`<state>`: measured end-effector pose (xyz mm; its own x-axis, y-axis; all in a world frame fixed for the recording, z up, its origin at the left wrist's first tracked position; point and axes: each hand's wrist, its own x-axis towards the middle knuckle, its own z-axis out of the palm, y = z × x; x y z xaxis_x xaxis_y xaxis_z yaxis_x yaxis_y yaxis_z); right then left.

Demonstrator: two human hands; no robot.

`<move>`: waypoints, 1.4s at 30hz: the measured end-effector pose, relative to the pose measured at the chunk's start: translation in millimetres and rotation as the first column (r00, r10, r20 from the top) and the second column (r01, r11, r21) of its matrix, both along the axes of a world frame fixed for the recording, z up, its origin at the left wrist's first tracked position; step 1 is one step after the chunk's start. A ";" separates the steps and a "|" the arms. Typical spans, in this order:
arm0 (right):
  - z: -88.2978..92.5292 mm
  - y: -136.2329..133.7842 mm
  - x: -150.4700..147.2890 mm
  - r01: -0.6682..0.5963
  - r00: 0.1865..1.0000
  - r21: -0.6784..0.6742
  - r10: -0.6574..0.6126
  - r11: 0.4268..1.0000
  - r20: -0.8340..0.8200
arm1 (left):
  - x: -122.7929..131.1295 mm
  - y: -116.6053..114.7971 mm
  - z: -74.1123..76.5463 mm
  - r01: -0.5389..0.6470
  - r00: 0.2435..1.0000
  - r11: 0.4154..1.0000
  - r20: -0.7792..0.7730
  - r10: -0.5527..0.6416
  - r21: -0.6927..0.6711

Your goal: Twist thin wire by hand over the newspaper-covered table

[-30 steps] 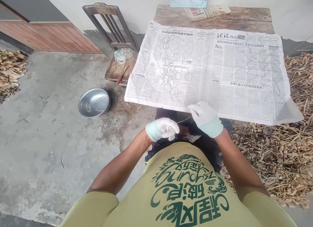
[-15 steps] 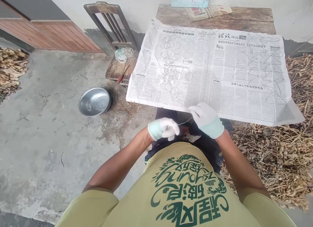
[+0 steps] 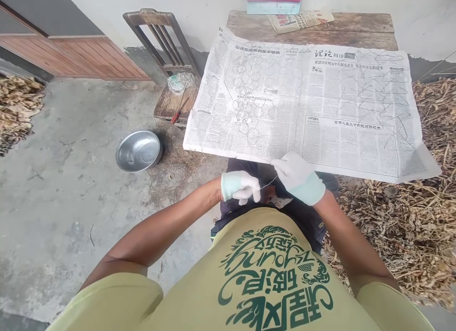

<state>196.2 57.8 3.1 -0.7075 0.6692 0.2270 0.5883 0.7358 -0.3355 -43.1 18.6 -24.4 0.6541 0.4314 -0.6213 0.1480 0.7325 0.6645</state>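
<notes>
Both my hands wear white gloves with pale green cuffs, held over my lap by the table's near edge. My left hand (image 3: 243, 186) pinches one end of a thin wire (image 3: 268, 184). The other end runs into my right hand (image 3: 296, 175), whose fingers are closed on it. Newspaper sheets (image 3: 302, 136) cover most of the table in front of me. On their left half lie several thin wire rings (image 3: 252, 134). Bent wire pieces (image 3: 374, 91) are scattered over the right half.
A wooden chair (image 3: 167, 41) at the left bears a clear plastic bag (image 3: 180, 82) and a red-handled screwdriver (image 3: 175, 117). A metal basin (image 3: 138, 150) sits on the concrete floor. Dry leaves (image 3: 392, 231) lie heaped at the right. The table's bare wood (image 3: 363, 29) shows at the back.
My left hand has shifted slightly right and turned, coming a little nearer my right hand. The wire between them slants more steeply. My right hand has moved slightly left and down.
</notes>
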 end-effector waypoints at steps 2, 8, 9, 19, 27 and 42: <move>0.3 0.6 -1.2 -0.035 0.999 0.021 0.035 0.999 0.020 | 1.6 5.5 6.9 0.036 0.994 0.999 -0.099 -0.039 -0.033; -8.5 4.5 4.2 0.059 0.997 0.038 -0.057 0.998 -0.049 | -9.7 18.4 6.1 0.059 0.990 0.998 -0.127 -0.062 -0.022; -9.5 5.3 5.7 0.107 0.991 0.036 -0.104 0.994 -0.085 | -13.7 20.0 3.2 0.024 0.995 1.000 -0.094 -0.025 -0.013; -4.5 6.3 0.7 0.362 0.806 -0.327 -0.470 0.873 -0.360 | -0.7 -3.6 -19.6 -0.659 0.704 0.752 0.366 0.609 0.017; -8.9 -1.3 -11.9 0.415 0.740 -0.341 -0.531 0.843 -0.412 | 36.4 -16.5 -18.2 -0.759 0.570 0.649 0.436 0.696 -0.044; 0.3 -7.0 -9.2 0.382 0.728 -0.396 -0.536 0.835 -0.427 | 50.6 -17.1 -4.5 -0.771 0.473 0.602 0.446 0.760 -0.208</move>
<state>187.1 50.9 3.4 -0.1302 0.9664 0.2219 0.5190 0.2571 -0.8152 7.5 1.5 -28.9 0.2418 0.9094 -0.3384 -0.7783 0.3901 0.4920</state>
